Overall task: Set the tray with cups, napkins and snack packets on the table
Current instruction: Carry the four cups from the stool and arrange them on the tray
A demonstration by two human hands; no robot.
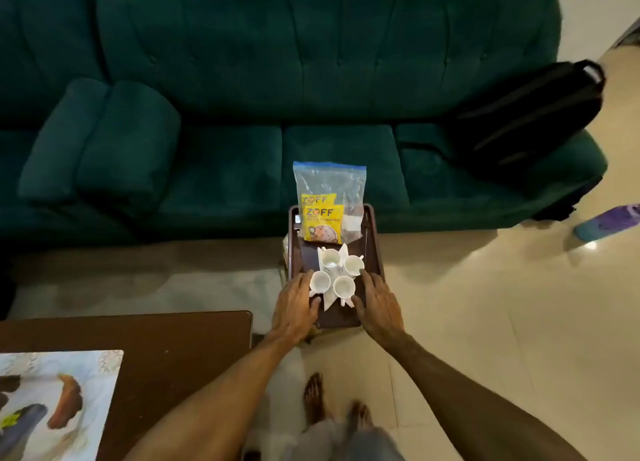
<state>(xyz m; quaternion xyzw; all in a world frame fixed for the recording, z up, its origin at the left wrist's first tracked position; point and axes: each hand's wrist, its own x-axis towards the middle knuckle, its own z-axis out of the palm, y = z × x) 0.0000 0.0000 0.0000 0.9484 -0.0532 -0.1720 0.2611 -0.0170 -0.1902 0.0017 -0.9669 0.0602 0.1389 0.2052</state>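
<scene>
Both hands were on the dark tray [372,252]: left hand [294,308] wrapped round its left edge, right hand [377,308] round the right, each grip closed on the rim. Four white cups [330,258] sat on napkins [329,303], with a zip bag of yellow snack packets [320,223] behind them (leaning upright). The tray was out over the floor by the green sofa [242,79], apart from the brown worktop [173,349].

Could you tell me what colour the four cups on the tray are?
The cups are white, seen in the head view.
</scene>
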